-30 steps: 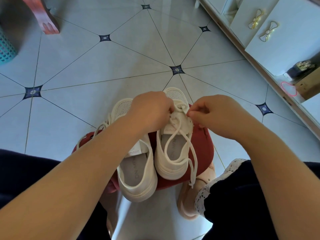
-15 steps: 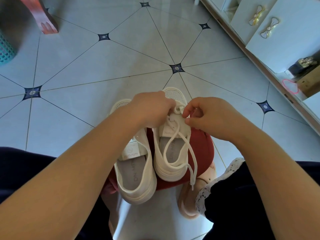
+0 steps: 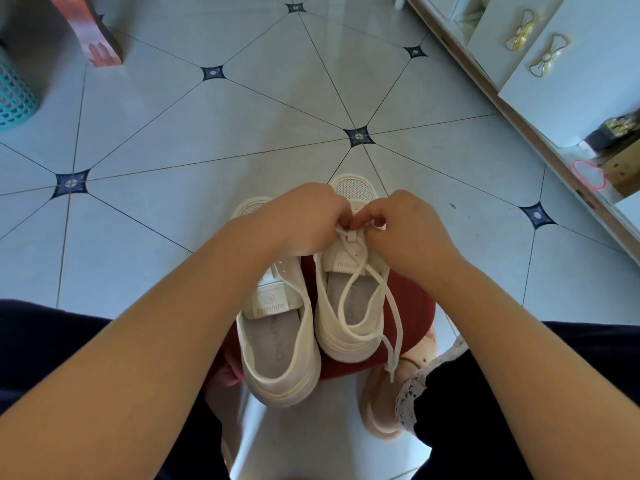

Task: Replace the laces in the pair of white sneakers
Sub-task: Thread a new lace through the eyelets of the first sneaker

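Two white sneakers stand side by side on a red stool (image 3: 412,299), toes pointing away from me. The left sneaker (image 3: 277,344) has its tongue folded back and shows no lace. The right sneaker (image 3: 349,306) carries a white lace (image 3: 384,296) whose loose ends loop over the heel and hang down. My left hand (image 3: 304,223) and my right hand (image 3: 408,230) meet over the right sneaker's upper eyelets, and both pinch the lace there with curled fingers. My fingers hide the eyelets.
Pale floor tiles with dark diamond insets surround the stool. A white cabinet (image 3: 554,64) with bow-shaped handles runs along the right. A teal basket (image 3: 14,95) and a red furniture leg (image 3: 93,32) stand at the far left. My knees and a pink slipper (image 3: 384,403) flank the stool.
My hands have drawn closer together over the right sneaker's tongue, and the lace loops have been pulled shorter and tighter. The sneakers have shifted slightly toward me in the view.
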Available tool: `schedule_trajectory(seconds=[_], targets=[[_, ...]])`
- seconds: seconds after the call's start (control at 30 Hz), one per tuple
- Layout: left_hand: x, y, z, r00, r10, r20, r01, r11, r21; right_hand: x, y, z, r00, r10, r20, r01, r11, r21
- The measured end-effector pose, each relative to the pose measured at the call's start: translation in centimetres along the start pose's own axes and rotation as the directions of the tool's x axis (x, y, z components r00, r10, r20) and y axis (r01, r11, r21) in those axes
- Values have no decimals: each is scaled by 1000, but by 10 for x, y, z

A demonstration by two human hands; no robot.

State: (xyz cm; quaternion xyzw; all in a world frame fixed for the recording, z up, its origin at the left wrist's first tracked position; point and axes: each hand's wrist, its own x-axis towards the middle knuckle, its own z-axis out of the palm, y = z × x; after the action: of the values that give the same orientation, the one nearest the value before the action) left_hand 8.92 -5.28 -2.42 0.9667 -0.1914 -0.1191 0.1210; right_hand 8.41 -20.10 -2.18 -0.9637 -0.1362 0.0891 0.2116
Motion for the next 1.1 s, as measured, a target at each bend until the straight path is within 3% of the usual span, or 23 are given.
schedule_trajectory(seconds=[0.2,0.57,0.7,0.97,1.1], targets=[[6,3,0,998,-4,66,-3,994,107,0,2,-1,1000,4,14,-4,1000,17],[-2,-4,6,994,-105,-29,91,945,-313,0,1,2,998,-70,1,70,998,3],[-3,3,10,980,-168,-111,127,944,-305,4,1,0,995,-79,56,79,997,-5],[-9,3,17,962,-202,-186,115,910,-398,7,2,-3,990,-90,105,67,977,203],[-11,-1,9,986,-89,-138,49,961,-271,7,2,0,986,-115,123,85,970,227]])
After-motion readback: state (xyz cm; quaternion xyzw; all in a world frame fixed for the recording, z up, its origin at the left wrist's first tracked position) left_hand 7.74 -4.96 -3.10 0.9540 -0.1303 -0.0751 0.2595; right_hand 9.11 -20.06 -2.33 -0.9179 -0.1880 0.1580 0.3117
